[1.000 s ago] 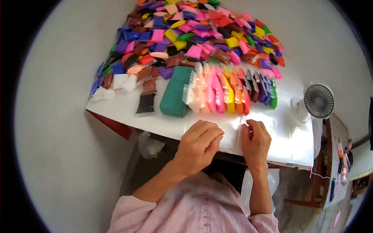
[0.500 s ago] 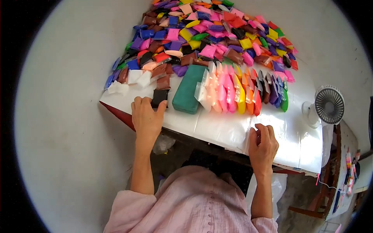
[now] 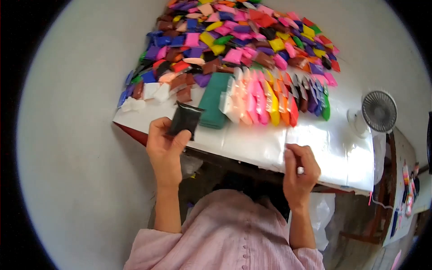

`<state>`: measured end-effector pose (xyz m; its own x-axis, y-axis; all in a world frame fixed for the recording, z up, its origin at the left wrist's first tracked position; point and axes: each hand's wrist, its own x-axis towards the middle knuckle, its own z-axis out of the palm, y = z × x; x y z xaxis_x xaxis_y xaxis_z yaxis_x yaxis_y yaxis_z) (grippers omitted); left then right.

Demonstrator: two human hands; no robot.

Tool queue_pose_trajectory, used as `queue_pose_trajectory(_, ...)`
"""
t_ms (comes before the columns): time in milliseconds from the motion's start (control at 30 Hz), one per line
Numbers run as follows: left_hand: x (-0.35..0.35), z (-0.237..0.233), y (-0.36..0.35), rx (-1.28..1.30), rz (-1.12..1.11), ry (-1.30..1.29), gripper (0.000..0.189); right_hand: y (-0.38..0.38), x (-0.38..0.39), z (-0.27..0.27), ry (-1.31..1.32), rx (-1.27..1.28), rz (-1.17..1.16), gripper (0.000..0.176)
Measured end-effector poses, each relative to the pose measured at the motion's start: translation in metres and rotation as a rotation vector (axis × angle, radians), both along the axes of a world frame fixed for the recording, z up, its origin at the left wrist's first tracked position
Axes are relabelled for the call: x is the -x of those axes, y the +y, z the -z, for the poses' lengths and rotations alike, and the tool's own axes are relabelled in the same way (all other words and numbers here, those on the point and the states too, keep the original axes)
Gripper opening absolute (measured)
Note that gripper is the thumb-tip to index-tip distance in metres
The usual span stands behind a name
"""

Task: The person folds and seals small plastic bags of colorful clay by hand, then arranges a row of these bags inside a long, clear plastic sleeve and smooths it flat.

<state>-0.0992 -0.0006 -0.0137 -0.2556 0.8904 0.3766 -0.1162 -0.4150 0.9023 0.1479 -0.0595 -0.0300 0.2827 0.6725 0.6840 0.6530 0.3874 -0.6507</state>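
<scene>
A black packet (image 3: 186, 119) is held between the thumb and fingers of my left hand (image 3: 166, 146), raised at the table's front edge. To its right lies a green block (image 3: 213, 102), with a row of clear-edged packets (image 3: 258, 101) in pink, yellow, orange, purple and green beside it. My right hand (image 3: 302, 168) is over the front edge of the table (image 3: 252, 144), its fingers curled; a small white thing (image 3: 300, 170) shows between them.
A large heap of colourful packets (image 3: 234, 40) covers the back of the table. White packets (image 3: 155, 91) lie at the left. A small white fan (image 3: 379, 111) stands at the right. Another table (image 3: 396, 202) is beyond it.
My left hand has lifted the black packet off the table and tilted it up. My right hand has turned slightly, and the white thing now shows in it. The view has shifted a little.
</scene>
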Motion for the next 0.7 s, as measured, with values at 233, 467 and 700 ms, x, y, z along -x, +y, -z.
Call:
queue_pose_trajectory(233,-0.079,0.012,-0.042,0.122,0.542,-0.168,0.039,-0.005,0.019,-0.009,0.645,0.291,-0.552,0.035)
queue_pose_trajectory(467,-0.104,0.024,-0.057,0.258,0.806,-0.270,0.036,-0.026,0.007,0.001,0.494,0.090,-0.321,0.022)
queue_pose_trajectory(700,-0.097,0.027,-0.061,0.210,0.857,-0.151,0.026,-0.037,0.001,-0.008,0.624,0.265,-0.362,0.022)
